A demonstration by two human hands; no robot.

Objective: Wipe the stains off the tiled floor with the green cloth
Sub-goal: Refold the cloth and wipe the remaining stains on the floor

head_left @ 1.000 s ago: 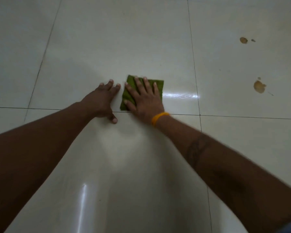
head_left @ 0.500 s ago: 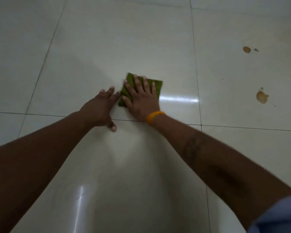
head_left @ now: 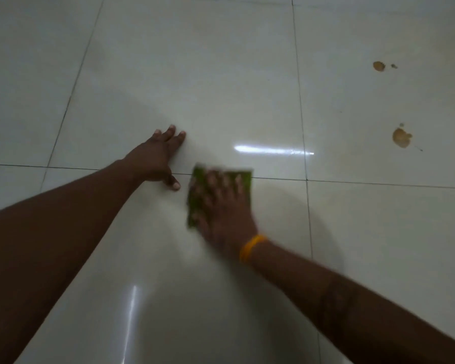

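A folded green cloth (head_left: 246, 177) lies flat on the glossy white tiled floor (head_left: 195, 74), across a grout line. My right hand (head_left: 221, 208), blurred by motion and wearing an orange wristband, presses down on the cloth with straight, spread fingers. My left hand (head_left: 159, 158) rests flat on the floor just left of the cloth, fingers straight, holding nothing. A brown stain (head_left: 401, 137) sits on the tile to the right, and a smaller brown stain (head_left: 378, 66) lies farther back on the same tile.
Dark grout lines (head_left: 301, 114) divide the floor into large tiles. A bright streak of reflected light (head_left: 273, 150) lies just beyond the cloth. A tiny dark speck (head_left: 394, 66) sits beside the far stain.
My right hand has slid the green cloth toward me and slightly right, over the grout line. My left hand stays planted on the floor.
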